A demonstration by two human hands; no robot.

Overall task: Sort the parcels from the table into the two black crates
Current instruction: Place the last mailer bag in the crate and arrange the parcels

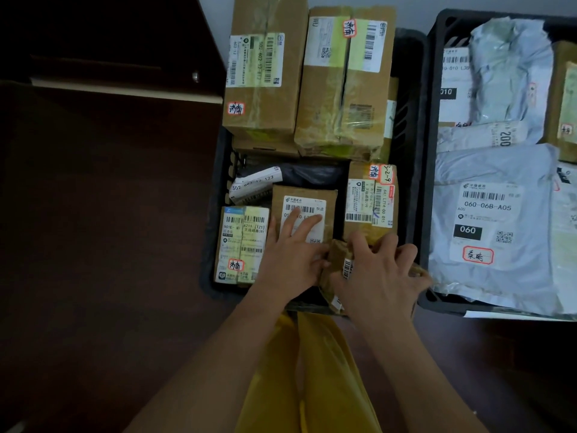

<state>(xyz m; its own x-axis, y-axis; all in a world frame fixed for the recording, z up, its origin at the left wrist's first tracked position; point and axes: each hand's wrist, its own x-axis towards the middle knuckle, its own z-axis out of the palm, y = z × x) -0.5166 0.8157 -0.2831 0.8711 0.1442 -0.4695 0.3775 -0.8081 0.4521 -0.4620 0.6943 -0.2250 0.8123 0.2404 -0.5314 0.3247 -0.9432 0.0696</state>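
Head view looks straight down on 2 black crates side by side on a dark tabletop (93,214), and I place everything from the left crate (409,126).

That left crate holds cardboard parcels. I count 2 tall boxes standing at its far end: a tall left box (265,76) and a tall right box (343,85). Nearer me lie 3 smaller boxes: a yellow-taped box (242,245) at the crate's left wall, a middle box (304,210) with a white label, and a right-hand box (370,198) with red-edged stickers. Behind the middle box sits 1 dark bag (299,175) with a curled white label.

At the near edge of this crate my right hand (379,270) grips a small crumpled brown parcel (338,260). My left hand (292,254) lies flat with straight fingers on the middle box, its edge touching the same small parcel.

Right of the left crate stands the right crate (437,73), filled with grey plastic mailer bags; the biggest grey mailer (490,220) is marked 060. I cannot count the rest, since they overlap and run out of view.

My yellow garment (312,370) shows between my forearms.
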